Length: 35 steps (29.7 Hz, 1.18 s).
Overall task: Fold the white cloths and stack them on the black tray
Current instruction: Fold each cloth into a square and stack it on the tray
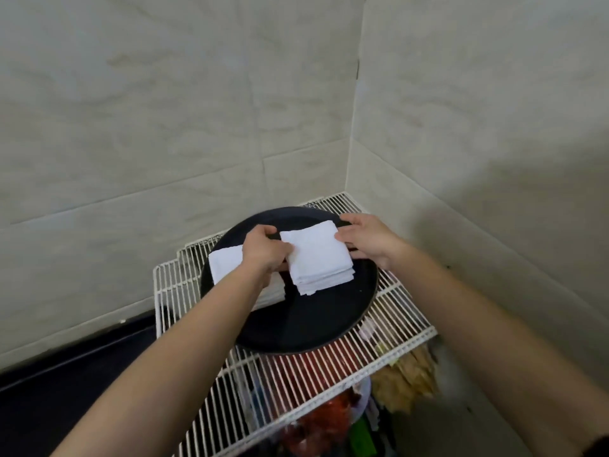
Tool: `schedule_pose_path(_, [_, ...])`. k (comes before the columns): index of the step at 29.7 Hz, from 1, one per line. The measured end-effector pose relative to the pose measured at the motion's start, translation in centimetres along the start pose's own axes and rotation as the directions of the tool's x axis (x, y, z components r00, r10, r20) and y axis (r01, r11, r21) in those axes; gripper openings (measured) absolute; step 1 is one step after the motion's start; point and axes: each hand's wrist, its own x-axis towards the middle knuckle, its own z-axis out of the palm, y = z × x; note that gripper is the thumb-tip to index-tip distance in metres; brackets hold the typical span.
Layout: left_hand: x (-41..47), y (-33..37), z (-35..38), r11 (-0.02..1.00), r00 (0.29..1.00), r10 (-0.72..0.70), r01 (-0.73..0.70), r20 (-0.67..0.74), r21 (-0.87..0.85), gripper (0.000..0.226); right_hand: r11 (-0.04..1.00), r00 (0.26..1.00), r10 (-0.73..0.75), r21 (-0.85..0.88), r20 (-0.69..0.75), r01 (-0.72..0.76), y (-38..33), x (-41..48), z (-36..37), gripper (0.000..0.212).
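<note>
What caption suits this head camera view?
A folded white cloth, held by left hand and right hand over a round black tray on a wire rack, beside a second folded cloth.

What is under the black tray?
The black tray rests on a white wire rack. Through its bars, blurry red and orange things show lower down. Whatever lies straight beneath the tray is covered.

The folded cloth (318, 255) is showing plain white, and so is the second cloth (225, 263) to its left. The round tray (316, 321) beneath is showing solid black. The wire rack (405, 311) is showing white parallel bars, with red, green and tan peeking through nearer. The far wall tiles (164, 127) are showing pale grey-beige with faint veining.
</note>
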Motion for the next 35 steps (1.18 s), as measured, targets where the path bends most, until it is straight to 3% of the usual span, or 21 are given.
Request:
schedule_pose_path(10, [3.6,-1.0,2.0,0.981,0.994,-0.089,0.097,-0.056,0.166,0.061,0.993,0.995,0.046,-0.113,0.090,-0.036,1.9,5.4,-1.1,0.060])
schedule_pose_path(22, [3.1,-1.8,2.7,0.910,0.999,0.011,0.010,-0.049,0.415,0.061,0.933,0.994,-0.106,-0.343,0.032,0.111,3.6,5.0,-1.1,0.056])
schedule_pose_path(24, [2.7,-1.1,2.6,0.837,0.998,0.063,-0.059,0.011,0.543,0.062,0.827,0.974,-0.225,-0.523,0.028,0.206,3.0,4.3,-1.4,0.054])
schedule_pose_path(25, [2.2,-0.7,2.6,0.759,0.992,0.112,-0.120,0.054,0.639,0.062,0.717,0.948,-0.315,-0.644,0.042,0.267,2.8,4.0,-1.6,0.053])
schedule_pose_path(27, [0.8,-0.3,2.8,0.598,0.962,0.225,-0.262,0.155,0.757,0.064,0.467,0.873,-0.461,-0.793,0.157,0.390,2.8,3.5,-1.8,0.050])
schedule_pose_path(29, [-0.3,-0.6,3.0,0.504,0.939,0.228,-0.341,0.258,0.794,0.071,0.310,0.839,-0.450,-0.827,0.307,0.469,3.3,3.4,-1.6,0.051])
schedule_pose_path(32, [-1.2,-1.3,3.4,0.415,0.937,0.090,-0.343,0.337,0.843,0.078,0.179,0.854,-0.337,-0.864,0.396,0.471,5.2,3.6,-1.1,0.052])
schedule_pose_path(35, [-1.3,-1.6,3.6,0.397,0.939,0.087,-0.340,0.334,0.852,0.080,0.190,0.880,-0.321,-0.886,0.351,0.423,6.1,3.5,-1.2,0.052])
